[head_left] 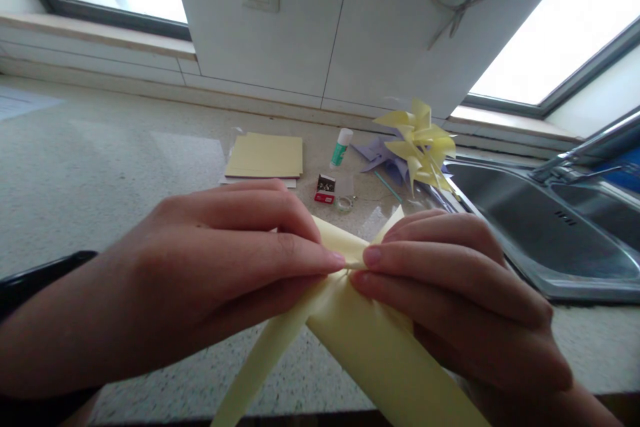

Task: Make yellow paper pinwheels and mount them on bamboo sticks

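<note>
A yellow paper pinwheel [380,347] is held up close to the camera, over the front of the counter. My left hand [240,260] pinches its gathered centre between thumb and fingers. From the other side, my right hand [450,280] grips the same centre, thumb and forefinger closed on the paper. The fingertips of both hands nearly meet there, and the small spot between them is mostly hidden. Two broad strips of the paper hang down toward the lower edge of the view.
Behind the hands lie a stack of yellow paper sheets [265,155], a glue stick [341,148], a small red box [325,189] and a clear tape roll [345,203]. Finished yellow and purple pinwheels [417,140] lie beside the steel sink [540,233] at right.
</note>
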The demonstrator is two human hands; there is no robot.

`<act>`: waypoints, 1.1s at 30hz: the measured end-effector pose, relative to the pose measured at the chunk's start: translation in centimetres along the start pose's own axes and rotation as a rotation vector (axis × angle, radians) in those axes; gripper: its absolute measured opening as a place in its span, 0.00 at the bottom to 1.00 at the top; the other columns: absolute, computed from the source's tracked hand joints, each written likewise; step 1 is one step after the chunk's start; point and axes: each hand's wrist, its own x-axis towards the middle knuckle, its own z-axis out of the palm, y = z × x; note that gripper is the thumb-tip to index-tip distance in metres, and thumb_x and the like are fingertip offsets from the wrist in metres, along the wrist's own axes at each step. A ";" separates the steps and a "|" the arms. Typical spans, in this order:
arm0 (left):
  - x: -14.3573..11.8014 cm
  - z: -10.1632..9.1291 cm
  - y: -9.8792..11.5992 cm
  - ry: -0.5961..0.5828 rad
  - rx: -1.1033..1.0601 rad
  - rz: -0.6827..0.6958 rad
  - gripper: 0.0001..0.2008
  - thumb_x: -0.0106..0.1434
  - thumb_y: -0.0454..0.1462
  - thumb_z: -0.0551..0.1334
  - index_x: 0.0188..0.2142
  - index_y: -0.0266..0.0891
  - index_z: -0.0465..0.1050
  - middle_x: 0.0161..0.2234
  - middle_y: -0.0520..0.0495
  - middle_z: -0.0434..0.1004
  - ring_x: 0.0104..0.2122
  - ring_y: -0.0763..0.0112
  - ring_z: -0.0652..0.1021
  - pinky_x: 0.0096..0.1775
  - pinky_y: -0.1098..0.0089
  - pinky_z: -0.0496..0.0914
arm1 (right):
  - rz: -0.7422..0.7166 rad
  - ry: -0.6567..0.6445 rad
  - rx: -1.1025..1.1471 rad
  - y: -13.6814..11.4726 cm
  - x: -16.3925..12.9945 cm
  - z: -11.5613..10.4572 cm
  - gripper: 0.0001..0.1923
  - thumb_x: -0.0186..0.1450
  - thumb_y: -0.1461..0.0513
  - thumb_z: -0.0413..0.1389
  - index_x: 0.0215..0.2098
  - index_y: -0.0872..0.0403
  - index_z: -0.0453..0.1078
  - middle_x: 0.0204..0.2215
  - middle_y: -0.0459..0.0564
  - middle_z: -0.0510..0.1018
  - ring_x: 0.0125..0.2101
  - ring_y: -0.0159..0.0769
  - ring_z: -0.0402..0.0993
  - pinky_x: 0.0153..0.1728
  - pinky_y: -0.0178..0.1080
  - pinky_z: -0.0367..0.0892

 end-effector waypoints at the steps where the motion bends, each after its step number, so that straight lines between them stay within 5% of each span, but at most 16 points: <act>1: 0.0 0.0 0.0 0.000 -0.001 0.000 0.11 0.68 0.34 0.65 0.48 0.48 0.80 0.42 0.47 0.82 0.40 0.67 0.81 0.42 0.72 0.79 | 0.016 0.004 -0.006 0.0 0.0 0.0 0.08 0.68 0.60 0.61 0.44 0.49 0.78 0.39 0.47 0.83 0.39 0.40 0.78 0.35 0.43 0.80; 18: -0.2 0.0 0.0 0.002 0.023 -0.011 0.11 0.67 0.34 0.65 0.48 0.48 0.80 0.42 0.49 0.83 0.39 0.70 0.82 0.40 0.76 0.78 | -0.011 -0.062 -0.004 0.1 -0.3 -0.2 0.09 0.69 0.59 0.60 0.46 0.51 0.77 0.41 0.49 0.83 0.39 0.40 0.79 0.33 0.41 0.80; 22: -0.2 0.0 0.0 -0.002 0.041 -0.012 0.11 0.67 0.33 0.66 0.48 0.47 0.80 0.42 0.49 0.83 0.40 0.70 0.82 0.41 0.77 0.77 | -0.016 0.006 0.015 0.0 -0.1 -0.1 0.07 0.68 0.64 0.60 0.44 0.53 0.78 0.40 0.50 0.82 0.38 0.39 0.79 0.33 0.39 0.80; 33: -0.2 0.0 0.2 0.003 0.047 -0.022 0.10 0.67 0.34 0.65 0.46 0.46 0.81 0.41 0.49 0.83 0.39 0.71 0.82 0.40 0.78 0.77 | 0.043 -0.066 0.049 0.1 -0.2 -0.3 0.09 0.70 0.58 0.57 0.46 0.45 0.78 0.40 0.50 0.83 0.36 0.42 0.80 0.31 0.43 0.79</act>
